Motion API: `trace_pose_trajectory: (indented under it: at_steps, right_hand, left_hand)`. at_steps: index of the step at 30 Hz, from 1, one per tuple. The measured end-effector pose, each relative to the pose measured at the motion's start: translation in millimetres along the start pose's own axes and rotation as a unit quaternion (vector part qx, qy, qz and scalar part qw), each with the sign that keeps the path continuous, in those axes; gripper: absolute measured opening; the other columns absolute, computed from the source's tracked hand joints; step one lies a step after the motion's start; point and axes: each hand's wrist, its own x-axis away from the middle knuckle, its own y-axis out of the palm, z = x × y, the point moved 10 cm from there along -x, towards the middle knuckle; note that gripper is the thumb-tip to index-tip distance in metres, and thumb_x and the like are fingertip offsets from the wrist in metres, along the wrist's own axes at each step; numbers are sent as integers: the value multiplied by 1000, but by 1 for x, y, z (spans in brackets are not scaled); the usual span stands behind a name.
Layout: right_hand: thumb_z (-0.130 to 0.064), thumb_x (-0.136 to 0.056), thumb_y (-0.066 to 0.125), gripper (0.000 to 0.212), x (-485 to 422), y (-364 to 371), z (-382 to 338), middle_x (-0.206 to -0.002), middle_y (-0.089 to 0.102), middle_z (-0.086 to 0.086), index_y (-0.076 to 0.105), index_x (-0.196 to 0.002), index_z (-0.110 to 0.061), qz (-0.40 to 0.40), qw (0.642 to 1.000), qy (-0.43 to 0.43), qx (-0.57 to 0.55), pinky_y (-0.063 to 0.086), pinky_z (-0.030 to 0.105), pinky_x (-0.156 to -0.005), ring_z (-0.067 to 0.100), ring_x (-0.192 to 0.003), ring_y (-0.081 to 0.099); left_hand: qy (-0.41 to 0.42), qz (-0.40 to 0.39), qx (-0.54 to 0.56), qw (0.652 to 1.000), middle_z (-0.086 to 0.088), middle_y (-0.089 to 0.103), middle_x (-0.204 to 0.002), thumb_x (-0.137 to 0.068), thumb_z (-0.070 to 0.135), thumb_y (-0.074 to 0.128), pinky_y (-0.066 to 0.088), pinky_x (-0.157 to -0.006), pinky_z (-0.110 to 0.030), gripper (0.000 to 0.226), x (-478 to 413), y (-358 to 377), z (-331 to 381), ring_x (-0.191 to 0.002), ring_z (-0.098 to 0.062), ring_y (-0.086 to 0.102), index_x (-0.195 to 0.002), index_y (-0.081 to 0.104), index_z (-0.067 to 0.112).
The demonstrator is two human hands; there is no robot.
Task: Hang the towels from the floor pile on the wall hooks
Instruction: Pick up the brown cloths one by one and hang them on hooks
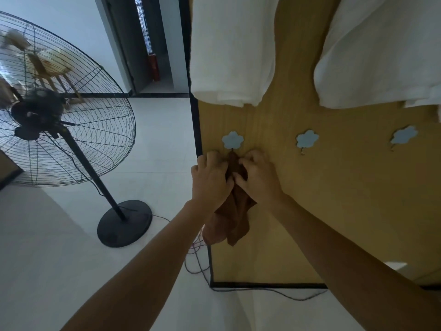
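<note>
A brown towel [235, 218] hangs bunched against the yellow wood wall panel [334, 199], its top just under the leftmost blue flower-shaped hook [232, 139]. My left hand [210, 180] grips the towel's upper left side with curled fingers. My right hand [259, 177] pinches the towel's upper right side, fingertips close to my left hand. Two more blue flower hooks, the middle hook [307, 139] and the right hook [404, 134], are bare. The floor pile is out of view.
Two white towels hang higher on the panel, one [232, 51] above the left hook and one [381, 51] at the right. A large black pedestal fan [59, 108] stands on the pale floor to the left. Cables [198, 261] trail along the panel's base.
</note>
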Motion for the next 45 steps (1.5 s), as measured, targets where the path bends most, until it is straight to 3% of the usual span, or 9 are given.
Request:
trace_pose_trajectory:
  at_steps: [6,10,14,17,24,26,30,35,45]
  right_hand:
    - [-22,-95,54,22,9,22,12,-94,63,12,63,-101,-4,-87,988,93,-82,48,35,-66,25,-79,59]
    - [-22,-97,50,21,12,26,18,-83,64,13,59,-98,-3,-118,974,136,-137,48,36,-62,27,-72,60]
    - [-25,-99,47,19,17,28,12,-80,63,8,55,-102,-8,-128,971,137,-148,46,32,-57,23,-68,60]
    - [-26,-100,45,21,19,28,9,-78,61,7,53,-103,-7,-115,978,125,-123,44,34,-56,24,-66,58]
    - [-33,-102,39,29,28,39,16,-80,62,9,47,-115,-9,-150,959,179,-159,47,36,-56,24,-64,59]
    - [-38,-102,37,34,37,44,23,-89,61,5,43,-123,-12,-178,948,202,-168,44,32,-62,21,-71,57]
    - [-45,-100,39,48,52,51,28,-115,62,9,34,-140,-18,-226,939,202,-163,49,34,-78,23,-92,61]
    - [-51,-97,42,64,73,52,22,-143,46,6,22,-150,-22,-240,943,196,-125,43,44,-102,26,-125,49]
    - [-49,-96,46,75,113,14,-10,-155,24,7,8,-153,-21,-213,954,212,19,27,55,-108,27,-140,26]
  left_hand:
    - [-103,-184,102,972,-1,57,-82,-102,34,42,46,-73,-27,31,7,42,-10,-80,-21,60,-104,62,9]
    - [-62,-238,120,962,-10,61,-103,-101,33,45,50,-87,-39,28,20,60,-22,-100,-30,59,-106,59,9]
    - [6,-102,-40,994,-11,54,-115,-96,19,55,44,-81,-40,22,21,33,-16,-102,-31,49,-116,58,9]
    - [23,-40,-19,999,-13,59,-112,-91,12,60,48,-74,-37,30,24,19,-7,-93,-31,57,-121,59,7]
    - [-157,-284,262,909,-2,59,-86,-98,18,45,49,-59,-22,15,50,80,-16,-71,-16,58,-112,47,15]
    - [-156,-327,231,903,-2,60,-90,-100,23,42,46,-58,-17,22,61,88,-17,-74,-13,59,-120,46,13]
    - [-137,-307,68,939,-12,53,-127,-101,34,39,49,-90,-41,43,73,80,-37,-111,-31,55,-137,34,11]
    - [-106,-308,-23,945,-11,33,-148,-102,43,35,41,-100,-46,59,101,72,-41,-131,-30,38,-148,18,11]
    - [-32,-264,-96,959,-14,5,-162,-99,56,25,27,-114,-55,74,122,35,-42,-148,-35,8,-154,-1,14]
